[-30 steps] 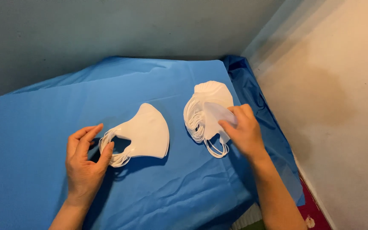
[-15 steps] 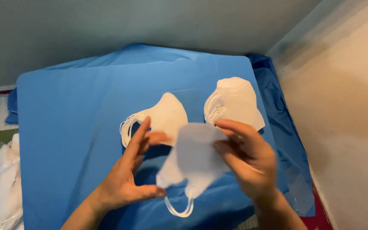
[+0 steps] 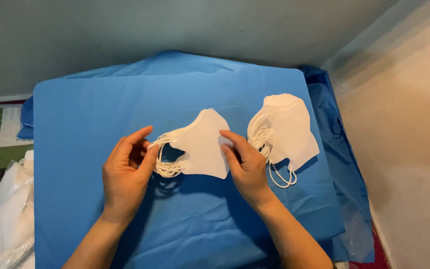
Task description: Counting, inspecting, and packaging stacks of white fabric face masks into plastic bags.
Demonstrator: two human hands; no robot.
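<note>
Both forearms are reaching up from the bottom edge, bare, angling inward toward each other. The left hand is lying palm down, fingers loosely extended, thumb pointing up-right, tip pressing down. The right hand is lying palm down too, fingers together and slightly curled, index fingertip pointing up-left. Neither hand is closing into a grip.

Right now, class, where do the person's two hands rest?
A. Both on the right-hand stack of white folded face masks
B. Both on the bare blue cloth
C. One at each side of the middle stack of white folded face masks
C: the left hand touches the ear loops and the right hand the opposite edge of the middle stack of white folded face masks.
</note>
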